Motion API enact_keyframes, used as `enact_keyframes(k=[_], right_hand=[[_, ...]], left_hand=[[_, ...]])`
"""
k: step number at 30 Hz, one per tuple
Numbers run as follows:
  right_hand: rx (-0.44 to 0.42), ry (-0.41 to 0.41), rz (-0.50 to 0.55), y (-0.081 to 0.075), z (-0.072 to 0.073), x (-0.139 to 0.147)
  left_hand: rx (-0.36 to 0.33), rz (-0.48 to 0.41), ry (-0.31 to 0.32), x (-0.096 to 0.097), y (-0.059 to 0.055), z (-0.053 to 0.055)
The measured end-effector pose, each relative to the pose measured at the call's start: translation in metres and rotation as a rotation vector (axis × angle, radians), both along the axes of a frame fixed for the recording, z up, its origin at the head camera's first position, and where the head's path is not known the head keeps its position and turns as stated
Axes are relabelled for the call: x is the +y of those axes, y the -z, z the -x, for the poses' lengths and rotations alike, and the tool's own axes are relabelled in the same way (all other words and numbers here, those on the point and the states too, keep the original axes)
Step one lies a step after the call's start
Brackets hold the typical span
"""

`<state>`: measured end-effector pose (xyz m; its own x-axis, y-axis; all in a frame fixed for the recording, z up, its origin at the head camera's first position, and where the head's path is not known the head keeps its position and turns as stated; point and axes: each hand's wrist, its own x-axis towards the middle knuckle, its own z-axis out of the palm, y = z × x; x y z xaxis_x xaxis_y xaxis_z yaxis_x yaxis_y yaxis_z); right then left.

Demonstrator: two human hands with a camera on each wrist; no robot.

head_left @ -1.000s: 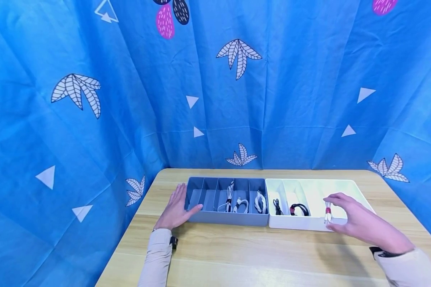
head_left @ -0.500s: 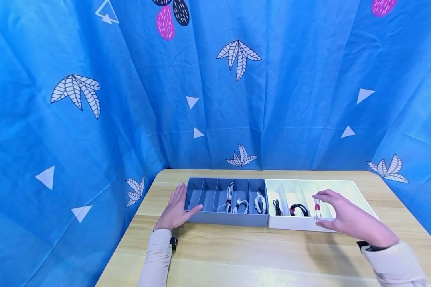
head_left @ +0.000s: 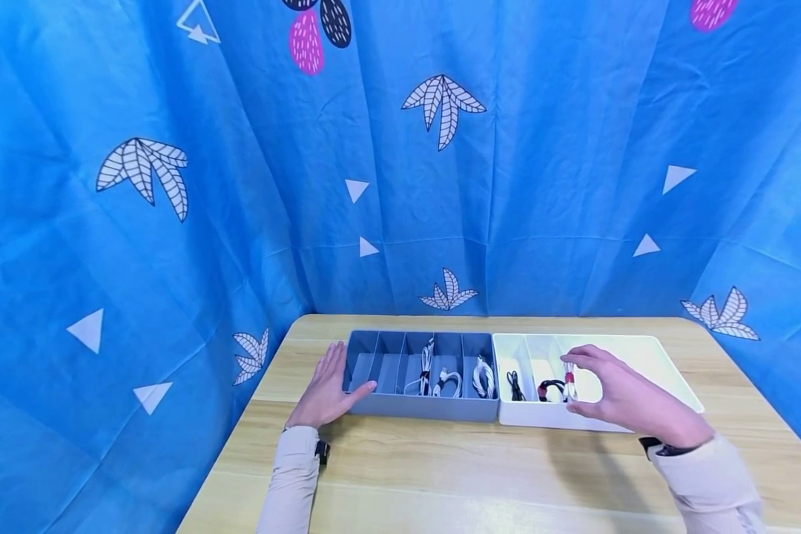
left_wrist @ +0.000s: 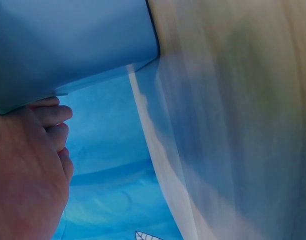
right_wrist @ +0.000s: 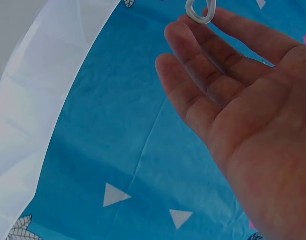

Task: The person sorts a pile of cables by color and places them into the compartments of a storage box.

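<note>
My right hand pinches a bundled white cable with a red tie between thumb and fingertips, over the white divided box. A loop of that cable shows at the fingertips in the right wrist view. Just left of it, a black cable with a red tie lies in a compartment. My left hand rests at the left end of the grey divided box, fingers extended along its side and thumb by the front wall. In the left wrist view the fingers are close against the box's end.
The grey and white boxes stand end to end on the wooden table. White cables lie in several grey compartments; a small black cable sits in the leftmost white one. A blue patterned curtain hangs behind the table.
My right hand has moved left with the white cable, from the right part of the white box to beside the black cable. The left hand has stayed put.
</note>
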<state>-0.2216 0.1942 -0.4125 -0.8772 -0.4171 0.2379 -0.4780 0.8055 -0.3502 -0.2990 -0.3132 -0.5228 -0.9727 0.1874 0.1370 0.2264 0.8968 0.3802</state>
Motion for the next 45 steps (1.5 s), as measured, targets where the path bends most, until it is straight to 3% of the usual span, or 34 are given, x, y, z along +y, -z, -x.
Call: enact_keyframes(k=[34,45], right_hand=[[-0.117,-0.058,0.053,-0.012,0.022,-0.064],[-0.106,-0.101,0.039,-0.014,0.030,-0.085]], left_hand=[[0.007,0.037,0.000,0.000,-0.001,-0.002],[-0.002,0.038,-0.002,0.000,-0.002,-0.003]])
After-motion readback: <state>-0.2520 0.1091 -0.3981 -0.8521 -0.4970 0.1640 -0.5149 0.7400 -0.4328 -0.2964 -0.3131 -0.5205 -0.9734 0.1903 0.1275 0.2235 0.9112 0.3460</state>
